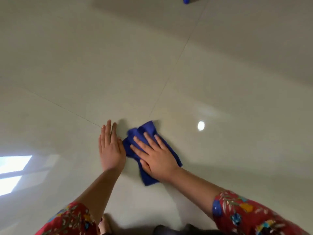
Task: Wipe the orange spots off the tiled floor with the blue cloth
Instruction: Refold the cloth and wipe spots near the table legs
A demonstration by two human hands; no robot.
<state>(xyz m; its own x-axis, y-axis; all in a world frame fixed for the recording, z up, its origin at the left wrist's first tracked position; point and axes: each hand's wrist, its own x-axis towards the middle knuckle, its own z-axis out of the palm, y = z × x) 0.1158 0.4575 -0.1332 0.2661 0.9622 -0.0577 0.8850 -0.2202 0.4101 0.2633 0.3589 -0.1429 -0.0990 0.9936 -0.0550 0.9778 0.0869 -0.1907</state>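
The floor [169, 65] is laid with large, glossy, cream-coloured tiles separated by thin grout lines [169, 78]; two of these lines run toward each other and converge in the area of the person's hands. The polished surface carries a small round lamp reflection [201, 125] to the right of the work area and a pale window reflection [13, 172] at the left edge. The blue cloth [149, 129] lies bunched and partly folded on the floor, at the centre of the scene, close to the point where the grout lines converge. The right hand [155, 156] lies palm down on top of the cloth, with its fingers [149, 138] straight and slightly spread. It presses flat on the fabric and does not curl round it. The cloth shows beyond the fingertips at the far end, along the right side of the hand, and below the heel of the palm at the near end. The left hand [111, 150] rests palm down directly on the tile, fingers straight and held together, holding nothing. It lies just beside the left edge of the cloth; whether it touches the fabric cannot be determined. Both forearms are bare up to short red floral sleeves [250, 212] at the bottom of the view. A small blue object [186, 0], cut off by the top edge, stands on the floor well apart from the hands; its type cannot be determined.
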